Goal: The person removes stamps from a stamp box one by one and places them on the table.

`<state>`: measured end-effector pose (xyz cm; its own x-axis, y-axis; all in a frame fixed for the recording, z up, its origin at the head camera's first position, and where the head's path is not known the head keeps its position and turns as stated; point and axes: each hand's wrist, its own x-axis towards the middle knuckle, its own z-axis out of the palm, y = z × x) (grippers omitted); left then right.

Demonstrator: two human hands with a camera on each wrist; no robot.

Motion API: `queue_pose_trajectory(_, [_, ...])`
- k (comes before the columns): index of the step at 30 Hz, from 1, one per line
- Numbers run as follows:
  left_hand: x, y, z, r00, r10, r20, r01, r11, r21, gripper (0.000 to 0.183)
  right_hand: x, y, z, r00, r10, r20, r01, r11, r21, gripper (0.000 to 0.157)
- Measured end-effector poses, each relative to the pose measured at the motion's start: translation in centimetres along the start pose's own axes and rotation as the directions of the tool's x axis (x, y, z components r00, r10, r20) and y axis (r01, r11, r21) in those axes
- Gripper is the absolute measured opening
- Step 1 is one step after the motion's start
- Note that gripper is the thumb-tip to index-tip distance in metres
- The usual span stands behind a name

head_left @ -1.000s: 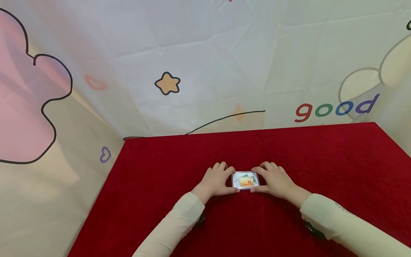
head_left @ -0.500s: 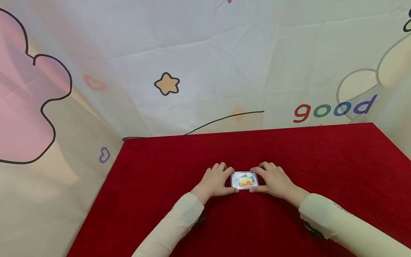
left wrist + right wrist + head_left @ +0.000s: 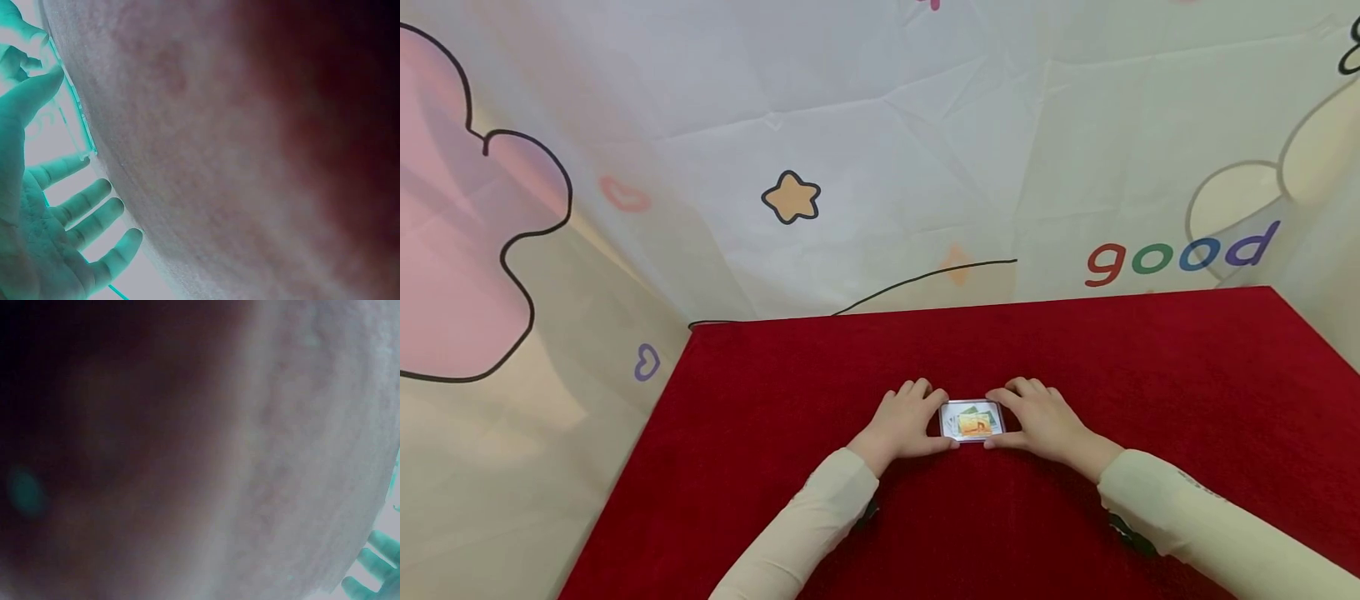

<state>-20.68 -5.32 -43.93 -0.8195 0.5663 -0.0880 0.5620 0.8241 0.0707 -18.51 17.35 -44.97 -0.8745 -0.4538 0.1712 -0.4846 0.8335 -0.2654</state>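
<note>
A small flat rectangular case (image 3: 973,422) with clear edges lies on the red cloth in the head view. Its white face carries an orange and green picture. My left hand (image 3: 904,421) holds the case's left end, index finger at the far corner and thumb at the near one. On the opposite end, my right hand (image 3: 1043,423) grips in the same way. The left wrist view catches the left palm and fingers (image 3: 94,206) beside the case's edge (image 3: 78,115). Only a few right fingertips (image 3: 375,565) appear in the right wrist view, whose remainder is blurred.
Red cloth (image 3: 805,375) covers the table under both hands. Behind it hangs a pale printed curtain (image 3: 880,208) with a star, a pink cloud shape and the word "good". More curtain (image 3: 482,467) borders the table on the left.
Both hands keep their places around the case, which stays on the cloth. Only a slight shift of the whole head view shows.
</note>
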Motion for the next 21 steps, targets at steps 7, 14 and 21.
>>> queue_pose_trajectory(7, [-0.05,0.12,-0.15,1.0,0.011,-0.002,-0.011,1.0,0.023,0.059,-0.01,-0.03,-0.02,1.0,-0.005,-0.002,0.005,1.0,-0.03,0.062])
queue_pose_trajectory(14, [0.04,0.28,-0.47,1.0,0.012,0.0,-0.012,0.999,0.038,0.057,0.24,0.15,0.05,1.0,-0.011,-0.008,0.011,1.0,-0.027,0.064])
queue_pose_trajectory(21, [0.05,0.4,-0.16,1.0,0.028,0.0,-0.028,0.998,0.051,0.056,0.18,0.13,0.14,1.0,-0.012,-0.015,0.011,0.998,-0.056,0.063])
